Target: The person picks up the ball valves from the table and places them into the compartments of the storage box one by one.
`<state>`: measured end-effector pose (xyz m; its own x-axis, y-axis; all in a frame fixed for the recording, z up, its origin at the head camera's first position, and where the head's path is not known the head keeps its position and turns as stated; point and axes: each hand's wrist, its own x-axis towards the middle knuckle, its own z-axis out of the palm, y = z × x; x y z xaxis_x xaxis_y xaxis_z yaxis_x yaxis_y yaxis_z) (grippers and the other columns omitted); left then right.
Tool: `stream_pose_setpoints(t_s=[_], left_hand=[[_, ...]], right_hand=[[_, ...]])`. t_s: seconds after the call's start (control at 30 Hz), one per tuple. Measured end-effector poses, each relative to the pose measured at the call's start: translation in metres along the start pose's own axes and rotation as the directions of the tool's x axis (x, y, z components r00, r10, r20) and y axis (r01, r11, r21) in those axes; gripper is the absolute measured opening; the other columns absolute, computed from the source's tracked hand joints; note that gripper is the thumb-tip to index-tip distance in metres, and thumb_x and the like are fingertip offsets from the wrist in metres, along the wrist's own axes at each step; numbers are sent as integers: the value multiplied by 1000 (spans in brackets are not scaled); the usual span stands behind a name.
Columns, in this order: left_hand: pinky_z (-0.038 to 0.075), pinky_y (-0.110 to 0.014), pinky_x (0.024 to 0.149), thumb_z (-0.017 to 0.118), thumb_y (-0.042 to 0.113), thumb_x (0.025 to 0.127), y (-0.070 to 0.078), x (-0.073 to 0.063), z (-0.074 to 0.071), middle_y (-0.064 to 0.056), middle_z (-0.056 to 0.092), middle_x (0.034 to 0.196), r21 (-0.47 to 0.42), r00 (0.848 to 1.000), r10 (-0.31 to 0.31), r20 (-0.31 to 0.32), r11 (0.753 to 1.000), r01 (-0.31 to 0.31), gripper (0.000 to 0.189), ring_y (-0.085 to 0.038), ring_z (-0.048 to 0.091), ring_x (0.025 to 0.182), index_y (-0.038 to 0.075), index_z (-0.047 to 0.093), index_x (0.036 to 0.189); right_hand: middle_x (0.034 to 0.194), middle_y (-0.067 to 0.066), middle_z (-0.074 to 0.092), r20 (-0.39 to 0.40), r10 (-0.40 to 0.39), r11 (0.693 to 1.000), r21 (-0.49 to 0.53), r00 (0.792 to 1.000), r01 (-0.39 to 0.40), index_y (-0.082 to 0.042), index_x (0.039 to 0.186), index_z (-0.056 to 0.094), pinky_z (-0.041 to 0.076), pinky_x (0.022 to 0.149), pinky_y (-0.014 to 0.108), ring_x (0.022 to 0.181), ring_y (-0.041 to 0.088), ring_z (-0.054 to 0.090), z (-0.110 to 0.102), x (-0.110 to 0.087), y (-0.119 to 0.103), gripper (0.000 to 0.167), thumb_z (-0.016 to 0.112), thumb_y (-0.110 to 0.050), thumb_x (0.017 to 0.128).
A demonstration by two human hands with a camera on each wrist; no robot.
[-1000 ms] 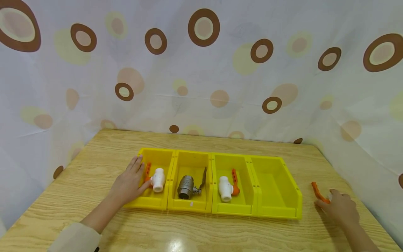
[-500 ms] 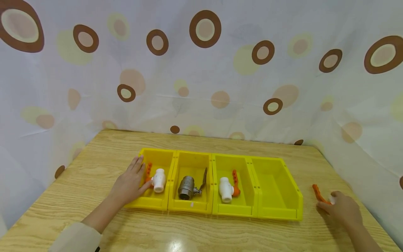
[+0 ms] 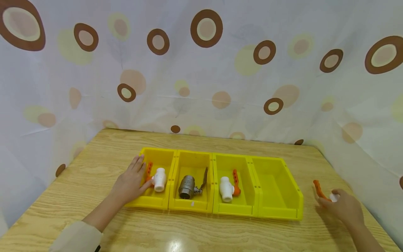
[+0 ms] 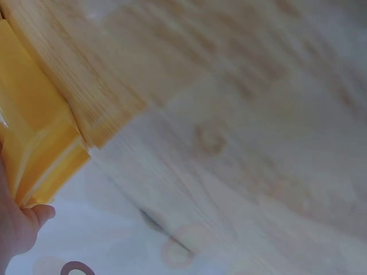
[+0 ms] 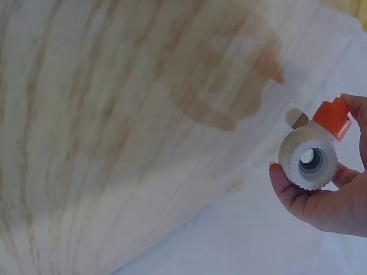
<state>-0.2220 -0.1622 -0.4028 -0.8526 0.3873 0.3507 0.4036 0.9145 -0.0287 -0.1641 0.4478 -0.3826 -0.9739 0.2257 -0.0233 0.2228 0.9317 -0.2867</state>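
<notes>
A: 4 yellow bins (image 3: 277, 210) in 1 row on the wooden table (image 3: 94, 154). What has changed, left to right?

B: Left hand (image 3: 130, 182): unchanged, fingers flat on the outer wall of bin 1, beside its white valve (image 3: 159, 179). Bin 2: metal valve (image 3: 188, 187), unmoved. Bin 3: white valve with orange handle (image 3: 227, 188), unmoved. Bin 4: no contents.

A: And the right?

B: Right hand (image 3: 344, 208): shifted slightly; it grips 1 white valve with orange lever (image 5: 312, 154), right of bin 4. That piece seems on its way off the table.
</notes>
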Motion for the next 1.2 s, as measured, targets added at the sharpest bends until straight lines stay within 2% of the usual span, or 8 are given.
stream_pose_setpoints(t_s=[0.2, 0.37, 0.6, 0.97, 1.1, 1.2], left_hand=[[47, -45, 95, 62, 38, 86, 1, 1, 1, -29, 41, 138, -9, 1000, 7, -5, 1000, -7, 62, -41, 37, 131, -13, 54, 120], [47, -45, 94, 62, 38, 86, 1, 1, 1, -29, 41, 138, -8, 1000, 9, -4, 1000, -9, 62, -41, 38, 131, -13, 54, 120], [49, -45, 92, 62, 38, 86, 1, 1, -1, -28, 41, 139, -11, 1000, 2, -5, 1000, -2, 61, -41, 37, 131, -13, 55, 119], [48, -45, 92, 62, 37, 87, 1, 0, -2, -29, 40, 139, -14, 1000, -7, 8, 1000, 7, 61, -41, 37, 131, -13, 53, 121], [48, -45, 94, 62, 37, 87, 1, 0, -3, -29, 40, 139, -10, 1000, -5, 10, 1000, 5, 61, -41, 37, 131, -14, 53, 121], [47, -45, 94, 61, 37, 87, 1, 0, -4, -29, 40, 139, -8, 1000, -6, 14, 1000, 6, 61, -41, 37, 131, -14, 53, 121]], right_hand=[[112, 45, 47, -23, -9, 1000, -7, 1000, 9, 23, 116, 42, 48, 63, 48, 89, 55, 52, 0, -1, -4, 77, 61, -44, 84], [110, 46, 47, -78, -51, 999, -9, 996, 50, 22, 116, 43, 47, 62, 50, 88, 55, 51, -2, -5, -11, 73, 62, -40, 85], [105, 43, 50, -188, -100, 995, 5, 977, 102, 22, 114, 48, 46, 63, 52, 86, 48, 49, -1, -9, -28, 65, 67, -32, 82], [106, 41, 52, -278, -131, 990, 19, 951, 142, 18, 112, 51, 44, 64, 53, 88, 48, 48, -3, -12, -49, 63, 69, -32, 80], [104, 42, 51, -290, -128, 989, 28, 949, 142, 18, 113, 51, 43, 53, 41, 83, 45, 49, -7, -14, -58, 63, 68, -33, 81], [103, 43, 49, -298, -117, 989, 50, 947, 138, 18, 114, 50, 36, 47, 29, 77, 41, 49, -9, -16, -64, 63, 67, -34, 82]])
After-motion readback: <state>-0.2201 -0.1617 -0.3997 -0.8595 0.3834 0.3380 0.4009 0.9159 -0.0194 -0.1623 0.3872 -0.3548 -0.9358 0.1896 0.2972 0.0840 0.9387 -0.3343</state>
